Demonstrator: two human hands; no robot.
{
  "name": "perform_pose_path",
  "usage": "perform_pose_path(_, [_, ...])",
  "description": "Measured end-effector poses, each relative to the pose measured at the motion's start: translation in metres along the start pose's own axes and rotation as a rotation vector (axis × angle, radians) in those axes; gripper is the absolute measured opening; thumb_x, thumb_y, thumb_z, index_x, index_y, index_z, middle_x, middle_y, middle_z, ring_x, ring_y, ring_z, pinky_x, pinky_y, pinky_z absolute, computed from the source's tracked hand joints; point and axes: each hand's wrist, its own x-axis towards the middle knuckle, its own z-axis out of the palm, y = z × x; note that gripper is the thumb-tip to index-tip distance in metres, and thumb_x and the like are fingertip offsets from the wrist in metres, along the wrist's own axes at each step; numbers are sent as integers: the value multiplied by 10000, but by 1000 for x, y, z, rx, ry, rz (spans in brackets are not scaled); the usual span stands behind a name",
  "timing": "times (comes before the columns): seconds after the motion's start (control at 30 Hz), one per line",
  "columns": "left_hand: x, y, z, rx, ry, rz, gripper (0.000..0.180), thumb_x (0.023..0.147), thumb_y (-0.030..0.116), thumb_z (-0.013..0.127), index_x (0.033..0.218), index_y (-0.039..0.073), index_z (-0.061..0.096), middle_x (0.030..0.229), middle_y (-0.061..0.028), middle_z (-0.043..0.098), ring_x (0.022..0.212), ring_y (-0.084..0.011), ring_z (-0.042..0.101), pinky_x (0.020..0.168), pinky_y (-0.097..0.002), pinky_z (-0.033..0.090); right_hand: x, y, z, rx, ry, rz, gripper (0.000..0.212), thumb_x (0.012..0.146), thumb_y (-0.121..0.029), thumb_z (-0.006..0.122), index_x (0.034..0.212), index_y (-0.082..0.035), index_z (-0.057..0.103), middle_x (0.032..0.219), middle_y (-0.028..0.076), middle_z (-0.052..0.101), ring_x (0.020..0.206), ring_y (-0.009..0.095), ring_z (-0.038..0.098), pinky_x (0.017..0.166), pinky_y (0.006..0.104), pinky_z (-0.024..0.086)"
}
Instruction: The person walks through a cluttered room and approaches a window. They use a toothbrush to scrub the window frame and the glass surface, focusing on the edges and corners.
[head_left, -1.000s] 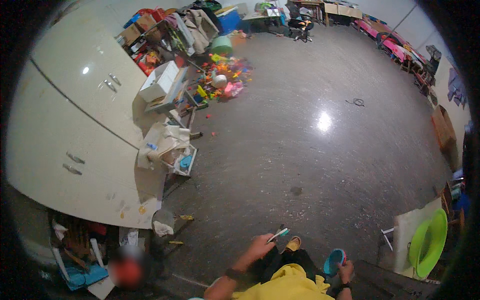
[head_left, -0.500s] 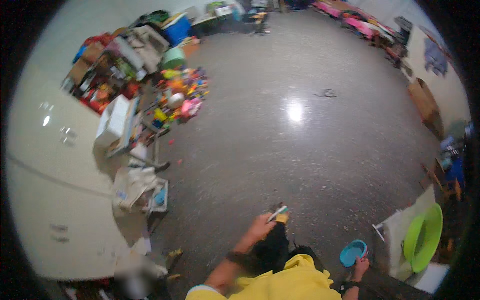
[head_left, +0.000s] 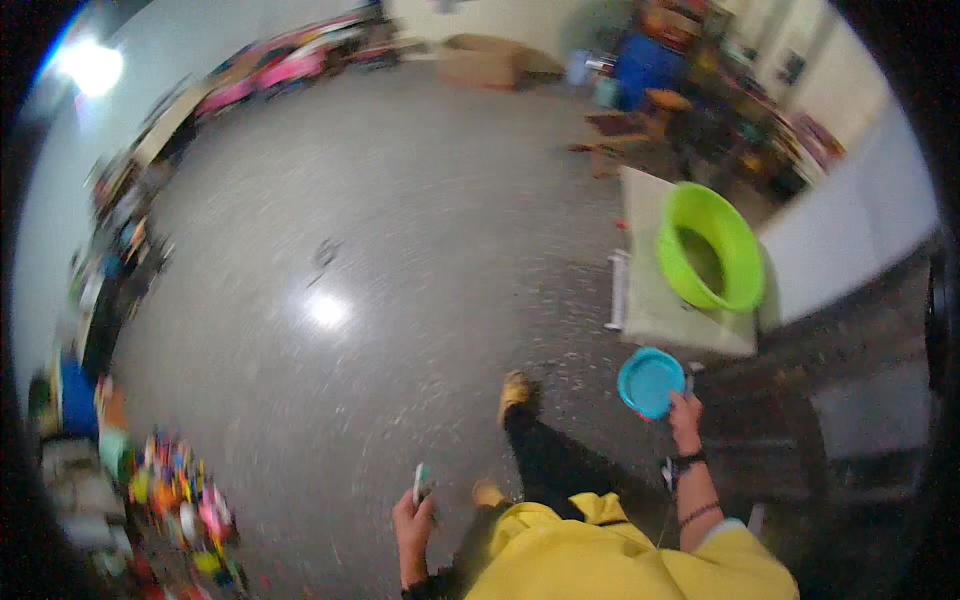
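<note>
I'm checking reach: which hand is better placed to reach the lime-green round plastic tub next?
Probably the right hand: though holding a round blue bowl, it is near the tub; the left hand is much farther away.

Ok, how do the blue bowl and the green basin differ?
Colour: the blue bowl is light blue; the green basin is lime.
Size: the blue bowl looks smaller than the green basin.
Support: the right hand holds the blue bowl; the green basin rests on a pale surface.
Both have rounded, open tops.
</note>
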Motion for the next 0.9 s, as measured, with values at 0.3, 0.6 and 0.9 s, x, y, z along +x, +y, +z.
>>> perform_pose_path(0.3, [140,76,48,-122,-55,54,105,786,60,562,874,3,559,682,-44,552,549,-109,496,502,-235,387,131,13,53,-116,365,178,188,700,-124,655,674,-49,484,556,30,477,426,145,443,374,302,321])
perform_pose_path(0.6, [277,166,86,60,-163,-29,120,770,49,563,869,-18,570,670,-59,556,571,-125,527,516,-246,408,202,-18,141,-201,395,175,157,671,-112,657,718,-8,549,630,45,530,524,150,477,479,327,376])
perform_pose_path(0.9, [462,291,97,181,-234,-46,126,806,76,547,882,-19,580,652,-34,541,557,-105,511,493,-275,416,266,-53,244,-205,411,74,230,714,-198,613,758,27,594,685,94,596,579,182,532,528,346,417])
